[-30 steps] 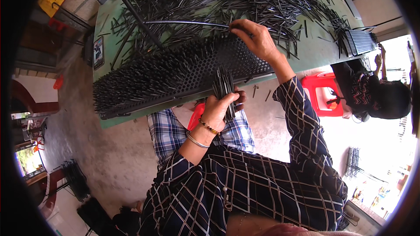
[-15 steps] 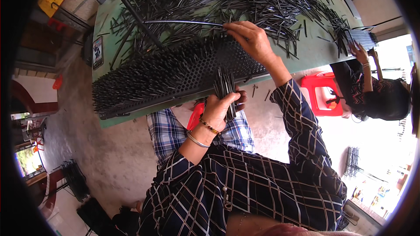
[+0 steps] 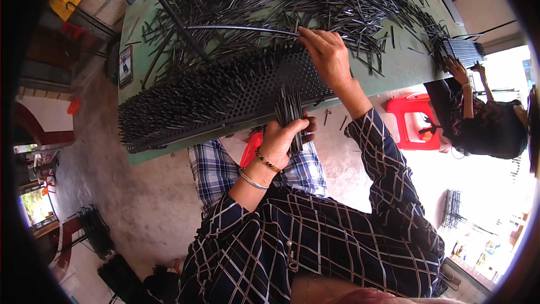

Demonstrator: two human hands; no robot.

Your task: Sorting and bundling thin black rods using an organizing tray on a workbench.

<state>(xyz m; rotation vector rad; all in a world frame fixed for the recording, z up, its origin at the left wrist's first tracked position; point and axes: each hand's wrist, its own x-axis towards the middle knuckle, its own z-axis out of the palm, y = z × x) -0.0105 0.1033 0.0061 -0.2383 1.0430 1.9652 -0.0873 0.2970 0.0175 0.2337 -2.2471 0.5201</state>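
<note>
My left hand (image 3: pixel 281 139) is wrapped round a bundle of thin black sticks (image 3: pixel 288 107), their tips fanned up at the near edge of a black perforated board (image 3: pixel 253 93). Many black sticks stand upright in the board's holes on its left and middle; rows of bare holes show toward its right. Above the board's right end is my right hand (image 3: pixel 329 59), its fingers pressed together. A long thin dark rod (image 3: pixel 242 28) runs from the left up to those fingertips; whether they grip it, or a small stick, I cannot tell.
Loose black sticks (image 3: pixel 360 0) are heaped across the green table (image 3: pixel 405 70). A phone (image 3: pixel 125 67) lies at its left edge, and a slanting dark pole (image 3: pixel 169 11) crosses above. Another person's hand (image 3: pixel 457 70) is by a rack at right, near a red stool (image 3: pixel 413 121).
My right hand has shifted slightly to the right. The left hand keeps its hold on the bundle. At the right, the other person's hand has moved a little left.
</note>
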